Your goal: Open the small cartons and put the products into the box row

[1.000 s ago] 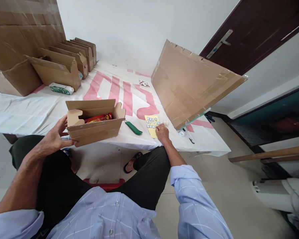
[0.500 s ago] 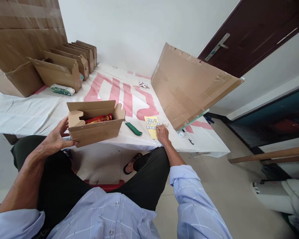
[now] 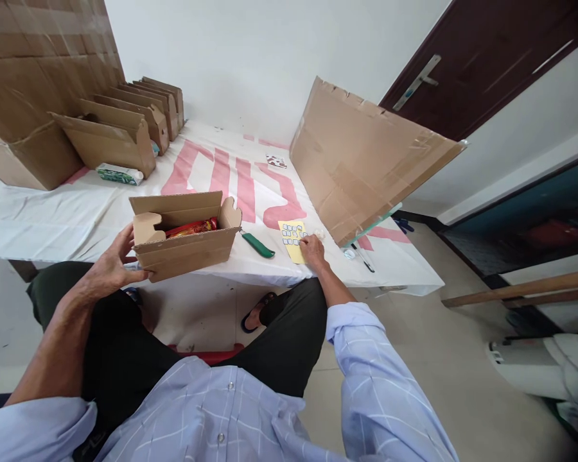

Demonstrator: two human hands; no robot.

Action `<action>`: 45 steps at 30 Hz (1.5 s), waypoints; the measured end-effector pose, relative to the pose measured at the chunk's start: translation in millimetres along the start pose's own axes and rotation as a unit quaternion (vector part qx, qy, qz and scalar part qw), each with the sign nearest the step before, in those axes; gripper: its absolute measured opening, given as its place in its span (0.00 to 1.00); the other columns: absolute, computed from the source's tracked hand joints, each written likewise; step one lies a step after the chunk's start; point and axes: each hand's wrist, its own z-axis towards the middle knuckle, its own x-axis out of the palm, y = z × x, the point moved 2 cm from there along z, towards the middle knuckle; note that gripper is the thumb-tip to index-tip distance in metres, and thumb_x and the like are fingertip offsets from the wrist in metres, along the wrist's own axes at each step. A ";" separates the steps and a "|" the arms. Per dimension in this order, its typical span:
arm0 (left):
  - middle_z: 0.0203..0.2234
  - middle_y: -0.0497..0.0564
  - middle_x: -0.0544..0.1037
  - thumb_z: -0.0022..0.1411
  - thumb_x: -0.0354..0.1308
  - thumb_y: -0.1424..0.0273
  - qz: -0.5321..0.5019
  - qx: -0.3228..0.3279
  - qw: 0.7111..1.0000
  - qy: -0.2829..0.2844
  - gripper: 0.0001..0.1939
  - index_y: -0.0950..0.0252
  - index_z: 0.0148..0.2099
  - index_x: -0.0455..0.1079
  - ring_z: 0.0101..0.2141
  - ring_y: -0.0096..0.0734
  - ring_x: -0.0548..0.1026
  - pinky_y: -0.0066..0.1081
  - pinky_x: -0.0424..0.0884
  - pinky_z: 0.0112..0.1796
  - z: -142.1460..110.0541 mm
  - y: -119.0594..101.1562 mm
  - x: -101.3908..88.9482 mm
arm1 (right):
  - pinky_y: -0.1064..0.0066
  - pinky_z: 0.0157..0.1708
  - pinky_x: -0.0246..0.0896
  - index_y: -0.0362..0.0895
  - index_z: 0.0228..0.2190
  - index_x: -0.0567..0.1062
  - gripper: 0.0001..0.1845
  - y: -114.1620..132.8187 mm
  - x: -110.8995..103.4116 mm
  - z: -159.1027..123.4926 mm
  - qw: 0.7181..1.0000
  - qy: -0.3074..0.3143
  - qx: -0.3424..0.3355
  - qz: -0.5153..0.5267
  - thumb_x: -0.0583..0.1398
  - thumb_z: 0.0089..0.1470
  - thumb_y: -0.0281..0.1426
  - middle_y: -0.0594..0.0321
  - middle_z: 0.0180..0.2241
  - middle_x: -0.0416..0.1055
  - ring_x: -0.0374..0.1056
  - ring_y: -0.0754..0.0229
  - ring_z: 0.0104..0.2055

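Note:
My left hand grips the left end of an open cardboard box, thumb on the front side and fingers behind. The box rests tilted at the table's front edge, with shiny red and yellow packets inside. My right hand is closed, its fingertips pressed together at the right edge of a yellow sticker sheet. Several small white stickers with dark outlines sit in rows on the sheet. Whether a single sticker is between the fingertips is hidden. Between box and sheet lies a green-handled cutter.
Several open cardboard boxes stand in a row at the back left, with a green and white carton before them. A large cardboard panel leans on the right. A pen and tape roll lie near it.
The camera view has shifted slightly. My right fingers have moved a little at the sheet's right edge. My left hand still grips the box in the same place.

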 end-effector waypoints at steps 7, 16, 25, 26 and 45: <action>0.76 0.63 0.65 0.42 0.83 0.55 -0.022 0.037 0.999 -0.007 0.74 0.51 0.83 0.46 0.70 0.64 0.71 0.52 0.79 0.61 3.9 -1.8 10.0 | 0.64 0.43 0.63 0.42 0.39 0.85 0.14 7.5 -1.8 1.4 1.000 -0.004 0.014 -0.003 0.58 0.66 0.29 0.48 0.46 0.77 0.70 0.51 0.43; 0.74 0.65 0.66 0.40 0.85 0.59 -0.104 0.035 0.993 -0.050 0.76 0.54 0.84 0.46 0.69 0.62 0.70 0.46 0.81 0.57 17.5 10.4 17.6 | 0.63 0.45 0.64 0.42 0.41 0.84 0.15 13.9 -0.8 -8.1 0.999 -0.034 0.000 -0.020 0.56 0.68 0.29 0.47 0.46 0.76 0.70 0.50 0.46; 0.51 0.62 0.85 0.31 0.84 0.61 -0.235 -0.005 0.968 -0.084 0.52 0.67 0.62 0.74 0.57 0.65 0.80 0.54 0.78 0.58 16.1 32.0 0.9 | 0.59 0.49 0.66 0.42 0.43 0.85 0.17 18.5 0.8 -6.0 0.998 -0.040 0.035 -0.018 0.55 0.70 0.29 0.43 0.51 0.76 0.72 0.47 0.49; 0.49 0.61 0.86 0.31 0.84 0.61 -0.257 -0.003 0.963 -0.076 0.51 0.67 0.60 0.75 0.56 0.65 0.81 0.54 0.79 0.57 15.6 34.5 0.4 | 0.59 0.48 0.66 0.42 0.43 0.85 0.18 18.9 0.9 -5.2 0.998 -0.039 0.039 -0.017 0.55 0.70 0.29 0.43 0.51 0.76 0.72 0.46 0.49; 0.39 0.58 0.89 0.31 0.82 0.62 -0.426 -0.010 0.904 0.025 0.46 0.66 0.57 0.80 0.47 0.63 0.87 0.54 0.83 0.54 17.0 62.2 7.9 | 0.62 0.46 0.65 0.38 0.46 0.84 0.19 24.4 -3.5 -12.7 0.997 -0.060 0.032 -0.023 0.53 0.69 0.29 0.44 0.50 0.77 0.71 0.49 0.47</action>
